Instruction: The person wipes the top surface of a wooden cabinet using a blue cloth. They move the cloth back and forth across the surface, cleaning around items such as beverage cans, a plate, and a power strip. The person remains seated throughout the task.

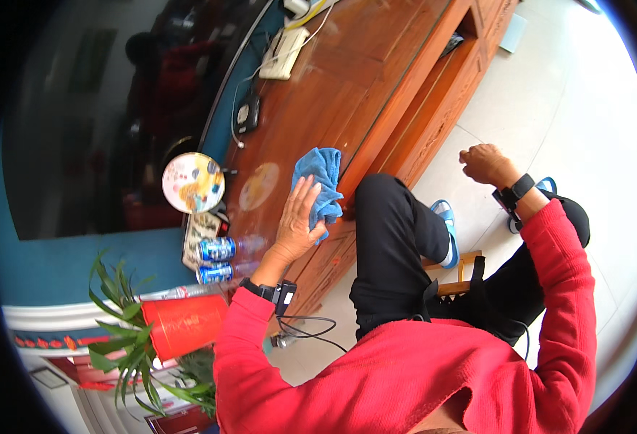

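Observation:
My left hand point(295, 219) presses on a crumpled blue cloth point(322, 173), its fingers spread over the cloth's left side and its thumb at the lower edge. The cloth lies on the glossy top of a reddish-brown wooden TV cabinet point(345, 92), near the front edge. My right hand point(486, 163) hangs apart from the cabinet, above the tiled floor, with the fingers loosely curled and nothing visible in them.
Along the cabinet's back stand a round patterned plate point(193, 183), two blue drink cans point(216, 249), a small black box point(248, 113) and a white power strip point(283, 53) with cables. Behind rises a large television point(106, 125). A plant in a red pot point(185, 325) is at left.

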